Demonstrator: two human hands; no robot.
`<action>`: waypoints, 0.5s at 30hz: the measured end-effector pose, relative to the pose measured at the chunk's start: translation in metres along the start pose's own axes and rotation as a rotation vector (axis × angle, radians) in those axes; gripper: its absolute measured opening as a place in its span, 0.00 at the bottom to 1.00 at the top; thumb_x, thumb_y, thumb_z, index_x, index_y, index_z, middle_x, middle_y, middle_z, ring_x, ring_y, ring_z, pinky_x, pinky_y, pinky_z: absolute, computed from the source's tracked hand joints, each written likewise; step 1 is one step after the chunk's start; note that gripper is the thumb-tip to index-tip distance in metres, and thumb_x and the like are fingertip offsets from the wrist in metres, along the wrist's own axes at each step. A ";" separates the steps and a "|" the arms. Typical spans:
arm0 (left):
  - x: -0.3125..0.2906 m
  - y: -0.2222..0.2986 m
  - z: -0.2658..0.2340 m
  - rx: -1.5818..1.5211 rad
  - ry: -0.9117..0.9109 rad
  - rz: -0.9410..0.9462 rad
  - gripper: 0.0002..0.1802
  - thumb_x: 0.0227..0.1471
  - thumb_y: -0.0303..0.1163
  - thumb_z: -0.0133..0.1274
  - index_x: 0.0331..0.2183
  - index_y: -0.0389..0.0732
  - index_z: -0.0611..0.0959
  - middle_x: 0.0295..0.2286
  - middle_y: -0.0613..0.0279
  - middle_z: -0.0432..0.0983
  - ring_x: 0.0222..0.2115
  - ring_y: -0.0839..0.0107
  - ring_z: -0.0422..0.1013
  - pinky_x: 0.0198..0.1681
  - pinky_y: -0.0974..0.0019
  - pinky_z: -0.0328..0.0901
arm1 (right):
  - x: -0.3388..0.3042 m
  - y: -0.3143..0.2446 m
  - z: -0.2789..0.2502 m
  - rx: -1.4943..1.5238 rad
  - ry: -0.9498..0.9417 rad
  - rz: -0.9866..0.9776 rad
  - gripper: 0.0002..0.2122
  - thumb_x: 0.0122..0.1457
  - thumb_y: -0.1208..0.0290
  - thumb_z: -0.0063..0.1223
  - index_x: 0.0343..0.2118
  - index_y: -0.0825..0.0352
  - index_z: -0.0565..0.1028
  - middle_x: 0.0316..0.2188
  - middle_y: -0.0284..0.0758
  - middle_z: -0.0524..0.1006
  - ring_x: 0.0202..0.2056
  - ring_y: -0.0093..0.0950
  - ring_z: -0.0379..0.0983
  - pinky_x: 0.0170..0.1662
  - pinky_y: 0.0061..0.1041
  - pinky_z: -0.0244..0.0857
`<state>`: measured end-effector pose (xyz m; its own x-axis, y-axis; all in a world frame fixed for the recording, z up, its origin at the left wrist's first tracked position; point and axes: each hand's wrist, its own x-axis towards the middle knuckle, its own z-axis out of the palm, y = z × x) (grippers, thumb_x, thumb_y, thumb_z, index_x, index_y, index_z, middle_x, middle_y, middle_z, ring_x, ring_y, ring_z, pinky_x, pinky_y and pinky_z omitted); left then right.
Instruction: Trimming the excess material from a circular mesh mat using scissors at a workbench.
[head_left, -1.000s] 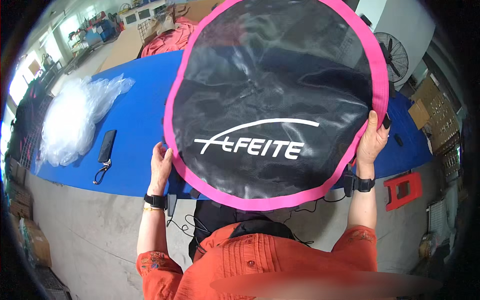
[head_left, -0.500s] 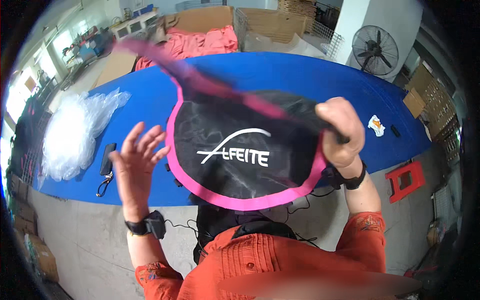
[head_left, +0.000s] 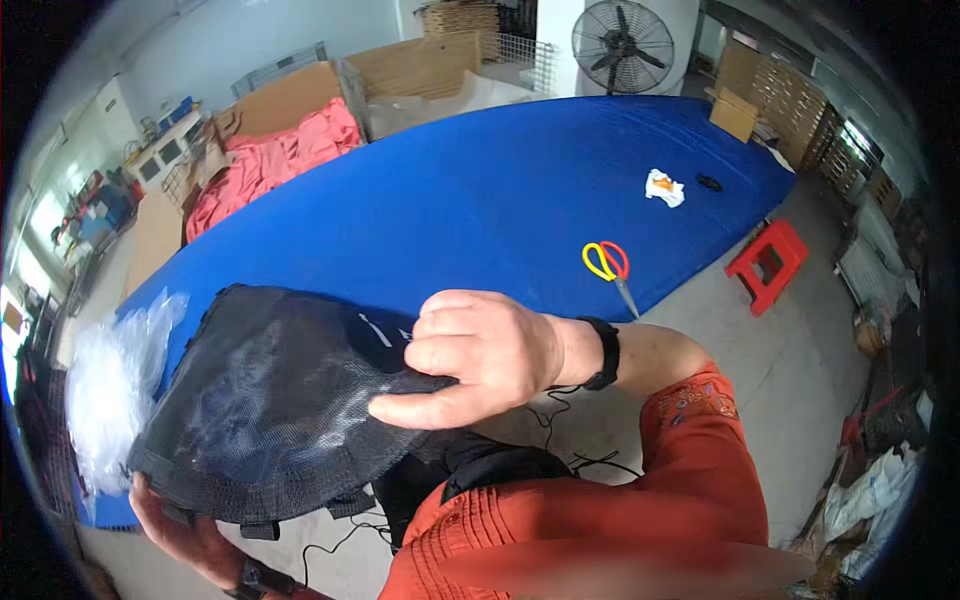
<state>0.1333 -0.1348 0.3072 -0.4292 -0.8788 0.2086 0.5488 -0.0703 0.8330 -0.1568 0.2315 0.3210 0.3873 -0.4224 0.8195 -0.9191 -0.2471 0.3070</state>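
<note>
A black mesh fabric piece [head_left: 270,400] lies over the near left of the blue table, with short black straps hanging along its lower edge. My right hand [head_left: 480,350] is closed on the right part of the fabric, its thumb stretched along the mesh. Part of a white print peeks out just beyond that hand. At the lower left corner my left hand [head_left: 185,535] grips the fabric's edge, and most of its fingers are hidden beneath. Folded underneath, the pink trim does not show.
On the blue table [head_left: 450,190] lie scissors [head_left: 610,265] with yellow and red handles, a white crumpled scrap [head_left: 664,188] and a small black item [head_left: 709,182]. Clear plastic bags [head_left: 110,390] heap at left. Beyond stand a red stool [head_left: 768,265], pink cloth [head_left: 285,160] and a fan [head_left: 622,48].
The fabric has been turned over and moved left; its pink border is now out of sight. My left hand has closed on its corner, and my right hand has moved left. The view has shifted, showing scissors.
</note>
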 end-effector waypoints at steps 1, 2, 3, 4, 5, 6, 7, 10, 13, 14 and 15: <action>0.010 0.001 -0.022 -0.047 -0.024 -0.072 0.18 0.64 0.36 0.56 0.50 0.34 0.82 0.47 0.54 0.81 0.48 0.66 0.76 0.50 0.61 0.73 | -0.004 -0.001 -0.001 -0.012 -0.029 0.065 0.17 0.57 0.72 0.58 0.50 0.56 0.83 0.27 0.29 0.64 0.27 0.28 0.67 0.31 0.28 0.66; 0.029 -0.002 -0.057 -0.049 -0.037 -0.078 0.18 0.64 0.36 0.56 0.50 0.34 0.82 0.47 0.54 0.81 0.48 0.66 0.76 0.50 0.61 0.73 | -0.008 -0.003 -0.004 -0.025 -0.059 0.133 0.17 0.61 0.69 0.54 0.52 0.56 0.81 0.25 0.29 0.62 0.28 0.29 0.67 0.32 0.29 0.64; 0.051 -0.009 -0.101 0.022 -0.055 -0.020 0.21 0.67 0.39 0.54 0.53 0.34 0.81 0.49 0.53 0.81 0.50 0.64 0.76 0.54 0.58 0.71 | -0.008 -0.007 -0.006 0.053 -0.094 0.246 0.19 0.61 0.71 0.54 0.56 0.56 0.79 0.26 0.30 0.65 0.28 0.31 0.69 0.34 0.31 0.66; 0.054 -0.011 -0.095 0.090 -0.073 0.037 0.23 0.71 0.42 0.52 0.57 0.35 0.81 0.51 0.53 0.80 0.52 0.62 0.76 0.59 0.55 0.69 | -0.015 -0.006 -0.003 0.054 -0.069 0.293 0.22 0.57 0.74 0.58 0.57 0.57 0.79 0.28 0.30 0.69 0.30 0.32 0.72 0.37 0.33 0.68; 0.040 -0.010 -0.075 0.050 -0.018 0.016 0.24 0.64 0.29 0.55 0.59 0.34 0.77 0.49 0.56 0.79 0.48 0.71 0.74 0.48 0.67 0.75 | -0.018 -0.009 -0.006 0.059 -0.075 0.368 0.24 0.54 0.75 0.61 0.57 0.57 0.79 0.30 0.31 0.71 0.32 0.33 0.74 0.38 0.34 0.68; 0.054 -0.007 -0.089 0.045 -0.023 0.012 0.24 0.64 0.29 0.55 0.59 0.34 0.77 0.49 0.56 0.79 0.48 0.71 0.74 0.48 0.67 0.75 | -0.023 -0.013 -0.011 0.066 -0.080 0.442 0.26 0.51 0.75 0.64 0.57 0.57 0.79 0.31 0.32 0.73 0.33 0.35 0.75 0.39 0.36 0.69; 0.077 -0.002 -0.120 0.081 -0.060 -0.024 0.24 0.66 0.33 0.54 0.60 0.34 0.77 0.51 0.54 0.79 0.52 0.67 0.74 0.55 0.63 0.71 | -0.028 -0.017 -0.016 0.058 -0.080 0.503 0.28 0.50 0.75 0.66 0.57 0.57 0.79 0.32 0.33 0.74 0.34 0.36 0.76 0.40 0.37 0.69; 0.059 -0.007 -0.123 0.099 -0.162 0.026 0.25 0.68 0.36 0.53 0.61 0.34 0.76 0.56 0.51 0.76 0.56 0.63 0.73 0.62 0.62 0.66 | -0.064 -0.028 -0.033 0.071 -0.159 0.802 0.30 0.51 0.75 0.71 0.60 0.57 0.77 0.35 0.37 0.77 0.38 0.41 0.78 0.46 0.42 0.72; 0.040 -0.003 -0.094 0.247 -0.005 0.272 0.25 0.68 0.36 0.52 0.61 0.34 0.76 0.60 0.51 0.73 0.58 0.63 0.71 0.64 0.63 0.64 | -0.102 -0.043 -0.026 0.297 -0.176 1.183 0.31 0.53 0.68 0.73 0.61 0.59 0.75 0.44 0.40 0.80 0.47 0.40 0.79 0.54 0.41 0.72; 0.042 -0.005 -0.094 0.238 0.003 0.265 0.25 0.68 0.36 0.52 0.61 0.34 0.76 0.60 0.51 0.72 0.59 0.63 0.70 0.64 0.63 0.64 | -0.127 -0.047 -0.014 0.360 -0.132 1.223 0.32 0.53 0.66 0.74 0.62 0.60 0.74 0.49 0.41 0.81 0.51 0.40 0.79 0.57 0.40 0.71; 0.044 -0.006 -0.094 0.233 0.013 0.260 0.25 0.68 0.36 0.52 0.61 0.34 0.76 0.61 0.51 0.72 0.59 0.63 0.70 0.64 0.63 0.64 | -0.148 -0.054 -0.005 0.495 -0.180 1.369 0.33 0.54 0.60 0.73 0.63 0.61 0.73 0.58 0.44 0.78 0.58 0.41 0.76 0.63 0.38 0.68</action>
<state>0.1784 -0.2172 0.2636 -0.2864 -0.8591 0.4242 0.4597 0.2652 0.8476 -0.1644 0.3120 0.1856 -0.7095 -0.6601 0.2468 -0.4651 0.1755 -0.8677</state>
